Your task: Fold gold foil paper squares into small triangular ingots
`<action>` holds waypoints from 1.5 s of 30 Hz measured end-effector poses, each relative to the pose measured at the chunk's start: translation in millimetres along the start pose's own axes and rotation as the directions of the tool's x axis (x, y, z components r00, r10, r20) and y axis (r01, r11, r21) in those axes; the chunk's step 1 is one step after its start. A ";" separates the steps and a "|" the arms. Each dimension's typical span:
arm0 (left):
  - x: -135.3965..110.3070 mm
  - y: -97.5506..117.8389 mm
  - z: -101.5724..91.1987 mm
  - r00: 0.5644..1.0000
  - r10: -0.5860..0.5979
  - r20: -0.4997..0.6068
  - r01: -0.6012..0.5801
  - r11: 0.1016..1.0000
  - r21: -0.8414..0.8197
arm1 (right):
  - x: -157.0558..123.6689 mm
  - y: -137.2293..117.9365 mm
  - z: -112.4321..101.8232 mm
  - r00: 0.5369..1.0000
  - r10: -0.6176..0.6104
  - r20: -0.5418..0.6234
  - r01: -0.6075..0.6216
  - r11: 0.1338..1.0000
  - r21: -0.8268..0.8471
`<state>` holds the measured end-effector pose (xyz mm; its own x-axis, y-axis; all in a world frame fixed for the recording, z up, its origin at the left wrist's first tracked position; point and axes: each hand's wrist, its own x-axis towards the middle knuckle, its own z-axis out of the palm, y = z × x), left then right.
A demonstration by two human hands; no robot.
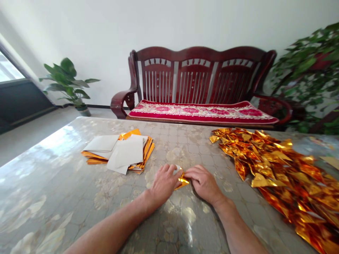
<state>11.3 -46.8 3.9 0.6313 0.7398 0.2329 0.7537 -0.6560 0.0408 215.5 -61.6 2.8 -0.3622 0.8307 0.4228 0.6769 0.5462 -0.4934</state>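
A partly folded sheet of gold foil paper (182, 183) lies on the table between my two hands, its shiny side showing along with a bit of white backing. My left hand (166, 180) rests over its left part with the fingers bent onto it. From the right, my right hand (203, 181) pinches the sheet's edge between thumb and fingers. To the left lies a loose stack of foil sheets (129, 153), mostly white side up with orange-gold edges. A large heap of folded gold foil pieces (275, 169) covers the right side.
The table (106, 218) has a glossy floral cover. Behind it stands a dark red wooden bench (194, 83) with a red patterned cushion (201, 112). Potted plants (69, 83) flank the bench. Clear plastic (315, 144) lies at the far right.
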 end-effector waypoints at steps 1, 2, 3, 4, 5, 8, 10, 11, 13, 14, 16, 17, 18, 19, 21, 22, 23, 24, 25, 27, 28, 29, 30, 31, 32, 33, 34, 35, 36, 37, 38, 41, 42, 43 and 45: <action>-1.0 1.3 -0.8 1.000 0.012 -0.003 -0.012 1.000 0.007 | 0.3 -1.3 0.4 1.000 -0.021 0.017 0.021 1.000 -0.012; -2.1 2.8 -1.4 0.999 0.032 0.000 -0.032 0.999 0.015 | 0.4 -2.7 0.4 0.999 -0.037 0.031 0.038 0.999 -0.027; -3.4 4.6 -2.1 0.998 0.056 0.012 -0.056 0.998 0.023 | 0.5 -4.2 0.1 0.998 -0.046 0.040 0.048 0.998 -0.044; -4.8 6.4 -2.7 0.996 0.080 0.029 -0.080 0.996 0.029 | 0.5 -5.8 -0.2 0.998 -0.049 0.047 0.052 0.997 -0.062; -6.1 7.9 -3.3 0.994 0.099 0.048 -0.101 0.994 0.034 | 0.5 -7.4 -0.5 0.997 -0.048 0.052 0.052 0.996 -0.079; -9.2 9.3 -5.5 0.986 0.135 0.096 -0.139 0.990 0.035 | 0.7 -11.7 -0.3 0.997 -0.041 0.064 0.048 0.993 -0.108; -9.8 7.2 -7.4 0.980 0.165 0.109 -0.169 0.985 0.027 | 0.8 -14.0 0.6 0.997 -0.044 0.068 0.052 0.991 -0.121; -9.8 5.8 -8.4 0.977 0.182 0.112 -0.185 0.982 0.023 | 0.7 -15.1 1.2 0.997 -0.046 0.069 0.055 0.990 -0.130; -9.3 3.3 -10.0 0.971 0.206 0.123 -0.211 0.977 0.021 | 0.1 -17.1 2.6 0.996 -0.051 0.075 0.062 0.986 -0.153; -9.1 2.7 -10.7 0.968 0.210 0.137 -0.215 0.976 0.025 | -0.4 -18.0 3.4 0.996 -0.052 0.078 0.064 0.985 -0.160; -9.8 3.6 -11.5 0.963 0.207 0.175 -0.216 0.976 0.036 | -1.4 -19.4 5.1 0.996 -0.044 0.076 0.056 0.986 -0.156; -10.8 4.9 -11.7 0.961 0.199 0.193 -0.211 0.976 0.044 | -1.9 -19.7 6.0 0.997 -0.034 0.068 0.043 0.989 -0.144; -12.3 6.6 -11.7 0.960 0.189 0.208 -0.204 0.978 0.054 | -2.2 -19.7 6.8 0.998 -0.019 0.054 0.026 0.991 -0.129; -14.2 8.4 -11.6 0.960 0.177 0.217 -0.195 0.979 0.064 | -2.3 -19.5 7.6 0.999 -0.001 0.038 0.006 0.993 -0.115; -19.0 11.6 -11.0 0.963 0.164 0.215 -0.185 0.980 0.079 | -1.9 -18.8 8.7 0.999 0.033 0.011 -0.032 0.994 -0.100; -21.5 12.6 -10.6 0.965 0.165 0.205 -0.184 0.979 0.082 | -1.4 -18.4 9.1 0.999 0.045 0.004 -0.044 0.994 -0.102; -23.8 13.2 -10.3 0.966 0.169 0.194 -0.188 0.979 0.081 | -0.8 -18.1 9.4 0.999 0.051 0.003 -0.050 0.993 -0.112; -25.9 13.3 -10.1 0.967 0.176 0.182 -0.192 0.978 0.077 | -0.1 -18.0 9.6 0.999 0.050 0.008 -0.049 0.991 -0.125; -27.6 13.1 -10.0 0.968 0.180 0.173 -0.194 0.978 0.069 | 0.5 -18.1 9.8 0.999 0.045 0.016 -0.042 0.989 -0.143; -29.7 12.0 -10.4 0.969 0.180 0.167 -0.191 0.981 0.048 | 1.4 -18.7 10.1 0.999 0.032 0.029 -0.027 0.983 -0.183; -30.2 11.2 -10.9 0.970 0.176 0.169 -0.184 0.982 0.037 | 1.6 -19.1 10.1 0.999 0.030 0.030 -0.023 0.979 -0.202; -30.4 10.4 -11.4 0.970 0.170 0.172 -0.177 0.984 0.028 | 1.6 -19.4 10.0 0.999 0.030 0.028 -0.024 0.976 -0.218; -30.4 9.4 -12.1 0.971 0.164 0.174 -0.170 0.985 0.022 | 1.3 -19.6 9.7 0.999 0.035 0.020 -0.029 0.972 -0.232; -30.2 8.2 -12.9 0.972 0.161 0.174 -0.166 0.986 0.015 | 0.8 -19.6 9.1 0.999 0.041 0.009 -0.038 0.969 -0.243; -30.0 6.7 -13.7 0.972 0.161 0.173 -0.164 0.986 0.008 | 0.2 -19.4 8.3 0.999 0.049 -0.004 -0.049 0.966 -0.253; -29.6 5.1 -14.7 0.972 0.164 0.171 -0.166 0.986 -0.001 | -0.5 -19.0 7.3 0.998 0.058 -0.014 -0.060 0.963 -0.261; -29.1 3.2 -15.6 0.971 0.170 0.168 -0.171 0.985 -0.012 | -1.2 -18.2 6.3 0.997 0.069 -0.022 -0.072 0.960 -0.269; -28.6 1.2 -16.6 0.970 0.179 0.165 -0.178 0.984 -0.024 | -1.9 -17.1 5.4 0.996 0.082 -0.027 -0.087 0.958 -0.274; -27.9 -0.9 -17.6 0.969 0.189 0.162 -0.186 0.982 -0.037 | -2.4 -15.7 4.8 0.994 0.099 -0.034 -0.105 0.955 -0.276; -27.2 -2.9 -18.5 0.967 0.201 0.159 -0.195 0.979 -0.050 | -2.8 -14.0 4.5 0.992 0.119 -0.048 -0.128 0.953 -0.274; -26.3 -4.9 -19.4 0.965 0.211 0.156 -0.204 0.977 -0.062 | -3.0 -12.1 4.7 0.987 0.144 -0.067 -0.157 0.951 -0.267; -23.6 -9.2 -21.7 0.966 0.216 0.141 -0.201 0.973 -0.111 | -2.4 -7.1 7.0 0.959 0.243 -0.148 -0.271 0.938 -0.216; -22.8 -9.9 -22.4 0.969 0.207 0.137 -0.189 0.973 -0.134 | -1.9 -6.3 8.0 0.947 0.275 -0.164 -0.305 0.932 -0.195; -21.9 -10.2 -23.0 0.972 0.193 0.132 -0.172 0.972 -0.158 | -1.2 -6.1 8.8 0.939 0.301 -0.168 -0.330 0.927 -0.180; -20.4 -9.5 -23.6 0.980 0.158 0.123 -0.132 0.971 -0.199 | 0.3 -7.4 9.8 0.933 0.327 -0.151 -0.351 0.919 -0.180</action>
<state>-13.1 -59.2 21.7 0.7600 0.6396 0.1153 0.6123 -0.7642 0.2027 204.1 -64.3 -0.9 -0.0196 0.9374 0.3478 0.8645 0.1907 -0.4651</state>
